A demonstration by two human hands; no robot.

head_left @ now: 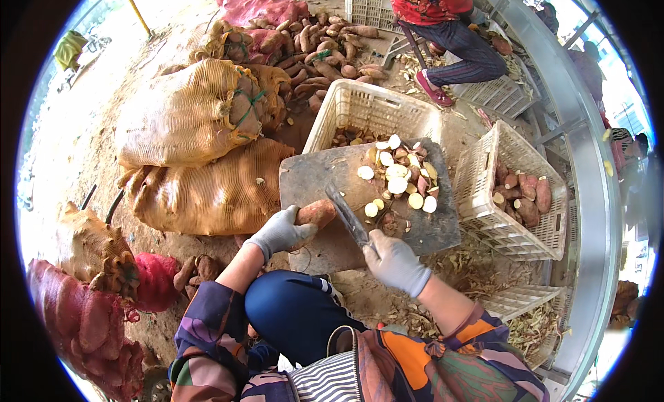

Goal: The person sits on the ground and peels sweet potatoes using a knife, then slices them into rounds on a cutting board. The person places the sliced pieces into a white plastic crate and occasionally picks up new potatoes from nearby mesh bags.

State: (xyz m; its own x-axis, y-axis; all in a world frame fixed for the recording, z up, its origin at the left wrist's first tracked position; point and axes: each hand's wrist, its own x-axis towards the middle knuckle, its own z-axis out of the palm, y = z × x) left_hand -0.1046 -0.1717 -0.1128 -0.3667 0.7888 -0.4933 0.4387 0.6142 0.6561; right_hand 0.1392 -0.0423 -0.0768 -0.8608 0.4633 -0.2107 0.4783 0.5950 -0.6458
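Observation:
My left hand [278, 231], in a grey glove, holds a reddish sweet potato [317, 212] down on a worn wooden cutting board [311, 177]. My right hand [393, 261], also gloved, grips a knife [346, 214] whose blade lies over the board just right of the potato. A pile of pale cut slices [398, 177] covers the board's far right part. The board rests over a white plastic crate [366, 108] that holds more pieces.
A white crate [484, 194] with whole sweet potatoes stands to the right. Bulging yellow mesh sacks [187, 118] lie left, red mesh sacks [83, 326] at lower left. Loose sweet potatoes [325, 49] are heaped behind. Another person [449, 28] sits at the back by more crates.

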